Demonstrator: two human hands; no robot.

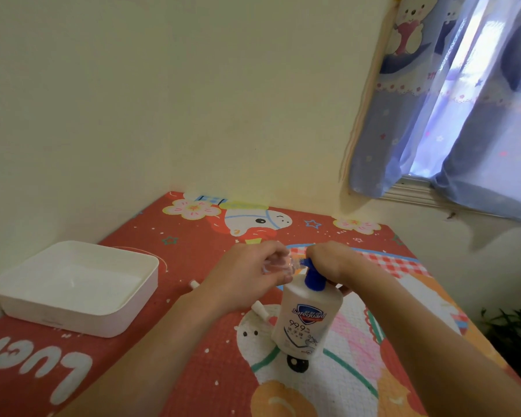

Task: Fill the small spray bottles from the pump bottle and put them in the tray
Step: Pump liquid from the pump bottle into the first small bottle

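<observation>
A white pump bottle (307, 320) with a blue pump head (313, 276) stands on the red patterned table. My left hand (250, 272) grips a small clear spray bottle (278, 264), held sideways with its mouth at the blue nozzle. My right hand (328, 261) rests over the top of the pump head, fingers curled down around it. A white spray cap (260, 310) lies on the table under my left wrist. Another small white piece (194, 285) lies further left. The white tray (73, 284) sits at the left and looks empty.
The table (193, 371) is pushed into a corner, with walls behind and on the left. A window with a blue curtain (451, 109) is at the upper right. A green plant (515, 329) shows past the table's right edge.
</observation>
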